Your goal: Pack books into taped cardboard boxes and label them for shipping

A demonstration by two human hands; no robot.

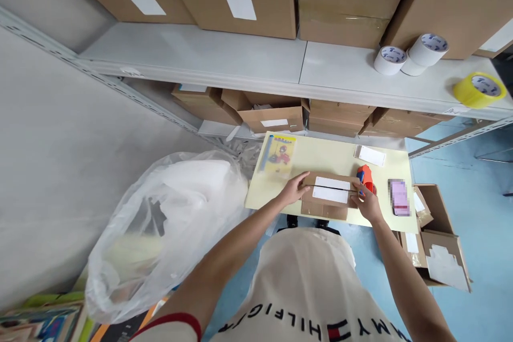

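A small brown cardboard box (324, 210) lies at the front edge of the pale yellow table (320, 152). On its top is a white label (332, 189), crossed lengthwise by a dark, narrow line. My left hand (294, 190) grips the box's left end, thumb and fingers on its edges. At the right end, my right hand (367, 204) is closed on the box, its fingertips near the dark line. Just behind that hand sits an orange-red and blue tape dispenser (366, 176), partly hidden by the hand.
A phone (399, 197), a white slip (372, 156) and an illustrated sheet (279, 152) lie on the table. White tape rolls (388, 61) and a yellow roll (468, 91) stand on the shelf (240, 56). A plastic bag (132, 256) bulges at left; open cartons (435, 208) sit at right.
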